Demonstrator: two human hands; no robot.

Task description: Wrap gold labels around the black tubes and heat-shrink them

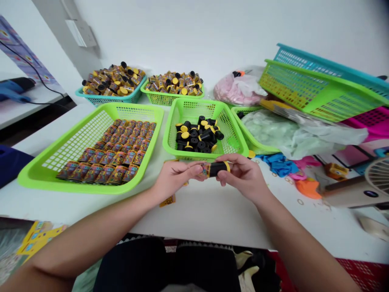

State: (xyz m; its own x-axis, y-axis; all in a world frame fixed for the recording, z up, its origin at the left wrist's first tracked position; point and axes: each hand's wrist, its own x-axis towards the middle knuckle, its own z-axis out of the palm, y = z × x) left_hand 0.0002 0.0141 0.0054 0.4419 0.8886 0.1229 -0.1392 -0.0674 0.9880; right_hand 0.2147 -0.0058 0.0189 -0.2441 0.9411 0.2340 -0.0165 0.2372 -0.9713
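L hand (173,178) fingers pinch printed sleeve (206,169) at L end of yellow-capped black cyl. (217,168); R hand (245,175) fingers pinch cyl.'s capped end, above bench (209,215), nr green basket (168,142). Sleeve print & fan (349,191) badge (371,194) illegible.

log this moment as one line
left grip: printed wrapper | right grip: black cylinder, yellow end | wrapper at cylinder's other end | ahead: green basket, loose cylinders

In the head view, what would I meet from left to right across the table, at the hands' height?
Green basket, left hand, printed wrapper, black cylinder, right hand, blue crumpled piece, orange piece, beige device with round grille.
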